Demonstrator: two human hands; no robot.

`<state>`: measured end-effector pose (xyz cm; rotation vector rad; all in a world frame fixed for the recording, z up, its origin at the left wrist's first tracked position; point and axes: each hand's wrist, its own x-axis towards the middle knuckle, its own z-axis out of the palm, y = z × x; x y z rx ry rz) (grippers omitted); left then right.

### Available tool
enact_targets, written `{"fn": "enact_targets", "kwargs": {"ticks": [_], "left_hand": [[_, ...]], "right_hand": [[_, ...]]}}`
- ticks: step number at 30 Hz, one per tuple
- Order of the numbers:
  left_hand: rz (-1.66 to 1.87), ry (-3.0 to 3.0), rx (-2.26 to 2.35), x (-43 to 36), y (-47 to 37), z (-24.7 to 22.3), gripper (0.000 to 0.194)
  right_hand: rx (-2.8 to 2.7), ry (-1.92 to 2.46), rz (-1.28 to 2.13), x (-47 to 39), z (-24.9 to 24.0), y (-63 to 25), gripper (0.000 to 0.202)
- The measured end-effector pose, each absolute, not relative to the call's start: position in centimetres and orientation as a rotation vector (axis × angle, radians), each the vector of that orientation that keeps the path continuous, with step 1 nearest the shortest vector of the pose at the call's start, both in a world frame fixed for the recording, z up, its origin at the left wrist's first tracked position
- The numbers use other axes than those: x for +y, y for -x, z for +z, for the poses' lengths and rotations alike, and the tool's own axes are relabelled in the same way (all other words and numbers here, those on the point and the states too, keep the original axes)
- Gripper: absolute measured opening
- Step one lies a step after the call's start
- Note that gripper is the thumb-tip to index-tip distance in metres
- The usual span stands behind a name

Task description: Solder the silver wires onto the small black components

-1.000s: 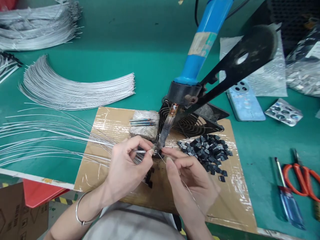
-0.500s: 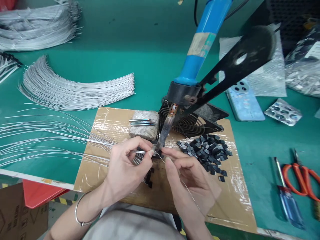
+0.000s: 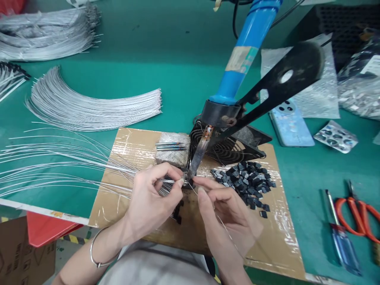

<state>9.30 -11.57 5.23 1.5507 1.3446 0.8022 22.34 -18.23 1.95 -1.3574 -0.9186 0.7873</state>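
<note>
A soldering iron (image 3: 204, 146) with a blue handle hangs in a black stand, its tip pointing down between my hands. My left hand (image 3: 156, 198) pinches a thin wire (image 3: 168, 181) just left of the tip. My right hand (image 3: 225, 217) is closed on a thin strand of solder (image 3: 225, 229), whose upper end reaches toward the tip. The exact contact at the tip is too small to make out. Small black connectors (image 3: 249, 182) lie heaped right of my right hand. Loose white wires (image 3: 59, 158) spread to the left.
A cardboard sheet (image 3: 279, 237) lies under my hands. Behind it are a black fan (image 3: 225, 146) and a pad with metal rods (image 3: 172, 158). A wire bundle (image 3: 95, 111) sits back left. Rightward lie a phone (image 3: 292, 124), blister pack (image 3: 337, 136), screwdriver (image 3: 344, 245) and orange-handled cutters (image 3: 356, 213).
The whole view has shifted slightly, so things appear a little lower and to the right. Both hands keep the same hold beside the iron's tip.
</note>
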Motion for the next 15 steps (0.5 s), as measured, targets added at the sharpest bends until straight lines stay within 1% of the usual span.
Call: {"fn": "enact_targets", "kwargs": {"ticks": [15], "left_hand": [[0.824, -1.567, 1.348, -11.52, -9.46, 5.16, 0.014]], "right_hand": [[-0.927, 1.386, 0.714, -18.09, 1.68, -22.09, 0.019]]}}
